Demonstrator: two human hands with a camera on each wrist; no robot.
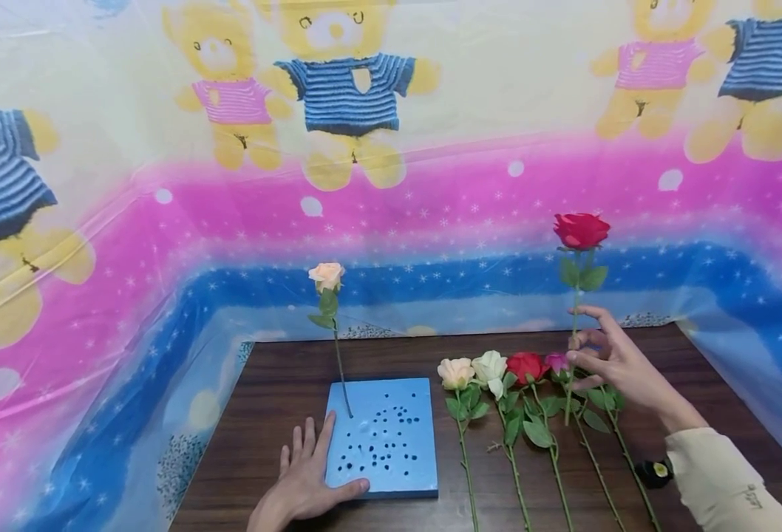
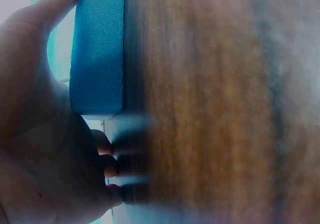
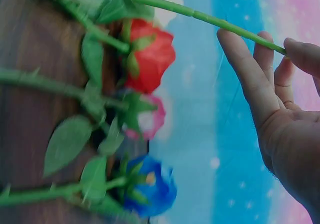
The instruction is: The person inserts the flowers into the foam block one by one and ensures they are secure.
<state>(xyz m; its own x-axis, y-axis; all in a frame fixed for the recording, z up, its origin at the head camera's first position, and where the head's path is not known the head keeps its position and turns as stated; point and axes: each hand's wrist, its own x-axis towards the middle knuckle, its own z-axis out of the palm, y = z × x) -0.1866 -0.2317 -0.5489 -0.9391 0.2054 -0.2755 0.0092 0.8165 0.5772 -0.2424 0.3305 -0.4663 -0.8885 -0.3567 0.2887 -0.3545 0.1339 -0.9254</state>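
A blue foam block [image 1: 391, 432] pierced with several holes lies on the dark wooden table [image 1: 284, 384]; a peach rose [image 1: 327, 275] stands upright in its far left corner. My left hand [image 1: 311, 465] lies flat beside the block's left edge, thumb along its front side; the left wrist view shows the block [image 2: 97, 49] against that hand [image 2: 35, 134]. My right hand [image 1: 576, 346] pinches the green stem [image 3: 200, 17] of a red rose [image 1: 581, 230] and holds it upright above the table's right half.
Peach [image 1: 455, 372], white [image 1: 490, 366], red [image 1: 525, 366] and pink [image 1: 556, 362] roses lie side by side on the table; a blue rose [image 3: 150, 186] lies beyond them. A small black object [image 1: 653, 473] sits by my right sleeve. Printed plastic sheeting [image 1: 391, 185] walls the table.
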